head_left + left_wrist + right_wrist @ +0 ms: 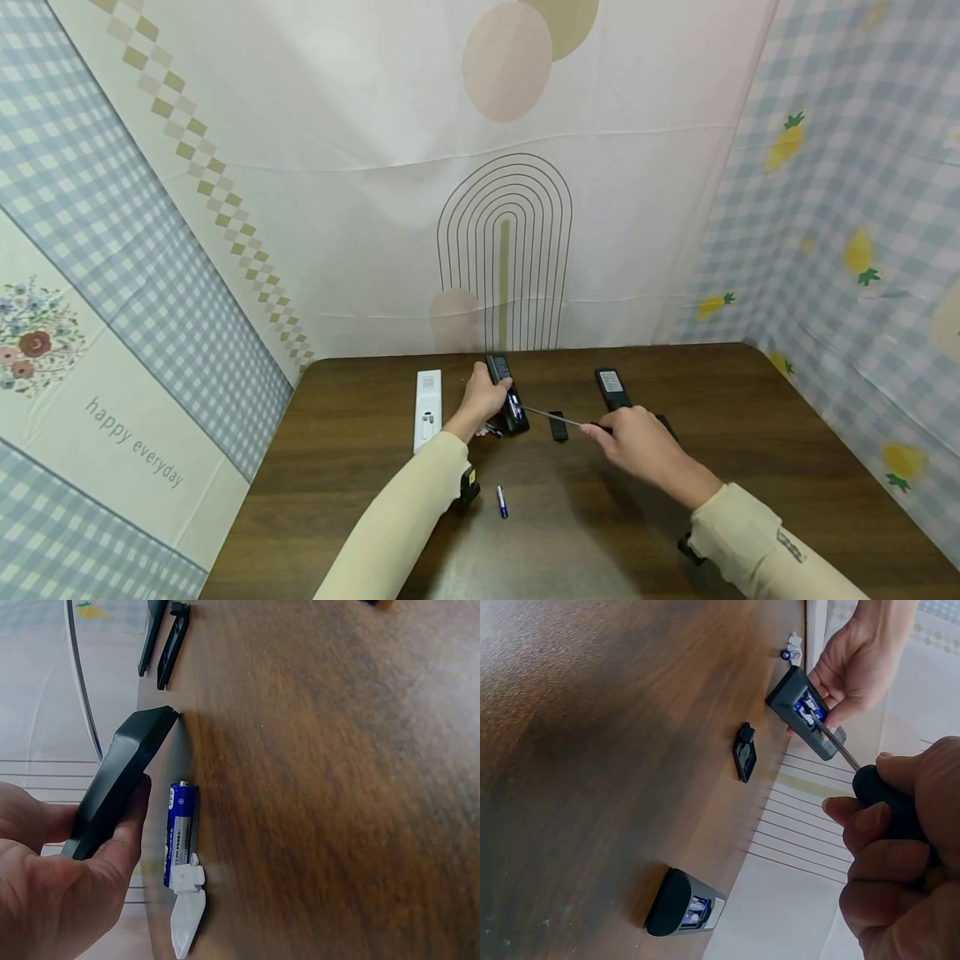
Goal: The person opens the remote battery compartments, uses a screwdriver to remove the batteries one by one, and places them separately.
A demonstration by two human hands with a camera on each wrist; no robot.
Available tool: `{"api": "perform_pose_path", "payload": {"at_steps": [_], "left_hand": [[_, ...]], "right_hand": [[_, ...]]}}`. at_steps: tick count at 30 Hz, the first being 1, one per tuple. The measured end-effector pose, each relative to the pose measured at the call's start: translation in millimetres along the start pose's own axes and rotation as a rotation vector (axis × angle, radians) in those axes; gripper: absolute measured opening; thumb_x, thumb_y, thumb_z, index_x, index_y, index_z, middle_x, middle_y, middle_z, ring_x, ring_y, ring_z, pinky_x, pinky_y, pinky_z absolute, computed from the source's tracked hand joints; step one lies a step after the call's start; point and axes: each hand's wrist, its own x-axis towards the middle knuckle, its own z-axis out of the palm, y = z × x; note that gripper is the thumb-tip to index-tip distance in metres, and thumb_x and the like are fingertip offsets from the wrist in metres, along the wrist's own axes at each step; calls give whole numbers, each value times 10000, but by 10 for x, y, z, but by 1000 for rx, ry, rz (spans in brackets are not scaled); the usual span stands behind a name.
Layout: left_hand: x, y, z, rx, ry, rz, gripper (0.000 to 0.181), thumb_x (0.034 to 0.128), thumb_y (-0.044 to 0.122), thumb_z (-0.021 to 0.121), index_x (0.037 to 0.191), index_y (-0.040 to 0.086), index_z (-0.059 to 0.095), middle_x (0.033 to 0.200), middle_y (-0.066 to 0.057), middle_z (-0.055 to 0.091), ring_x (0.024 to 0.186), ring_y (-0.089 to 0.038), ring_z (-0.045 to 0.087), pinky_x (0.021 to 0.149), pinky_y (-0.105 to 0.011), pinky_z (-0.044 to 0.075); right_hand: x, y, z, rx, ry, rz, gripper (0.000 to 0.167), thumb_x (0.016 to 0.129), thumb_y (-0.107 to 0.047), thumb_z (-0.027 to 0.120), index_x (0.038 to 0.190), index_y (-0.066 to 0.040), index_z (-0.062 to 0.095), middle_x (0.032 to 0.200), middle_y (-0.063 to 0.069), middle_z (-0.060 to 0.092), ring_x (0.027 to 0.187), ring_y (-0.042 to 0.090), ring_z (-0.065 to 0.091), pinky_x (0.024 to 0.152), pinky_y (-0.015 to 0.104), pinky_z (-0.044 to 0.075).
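Observation:
My left hand (483,396) grips a black remote control (516,424), its back turned up and its battery compartment uncovered. Blue-and-white batteries (808,710) sit inside that compartment. In my right hand (641,442) is a screwdriver (842,748), held by its dark handle. Its thin metal shaft reaches across to the batteries, and the tip lies in the compartment. From the left wrist view the remote is tilted above the table, with its compartment hidden. Below it on the table lie a blue battery (180,825) and a small white cover (187,919).
A black battery cover (558,427) lies between the hands. Beyond the right hand is a second black remote (611,385), batteries showing in its compartment. A white remote (428,400) lies left, and a loose battery (502,502) nearer the front. Fabric hangs behind the brown table (337,500).

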Motion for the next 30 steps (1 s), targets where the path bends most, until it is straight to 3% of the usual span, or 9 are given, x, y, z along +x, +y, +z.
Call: {"api": "perform_pose_path", "payload": {"at_steps": [10,16,22,30], "left_hand": [[6,9,3,30,20,-15,443,1086,219,625,1431,25,426,1316,-281,637,1116,-390,725,942,-509,644],[-13,-1,9,22,18,-18,425,1080,209,633,1406,15,442,1311,-285,641,1109,-387,727,941,-502,645],[-23,-19,15,22,16,-23,423,1085,212,626,1408,8,445,1315,-283,635,1115,-384,723,948,-501,643],[-14,-46,32,6,18,-22,414,1075,198,640,1392,2,463,1314,-291,632,1120,-410,720,952,-536,638]], "right_hand": [[-3,-8,-27,-4,8,-7,403,1059,-357,676,704,-175,730,485,-107,401,447,48,360,456,220,304],[-6,-49,-36,-103,-5,-46,399,1068,-385,656,751,-157,740,519,-87,470,467,53,405,465,226,337],[-7,-69,-23,-189,18,-119,408,1058,-350,677,682,-201,625,539,-90,467,475,50,398,454,222,321],[3,20,1,-88,-19,-64,379,1064,-368,663,777,-137,753,521,-84,479,465,52,412,470,225,347]]}}
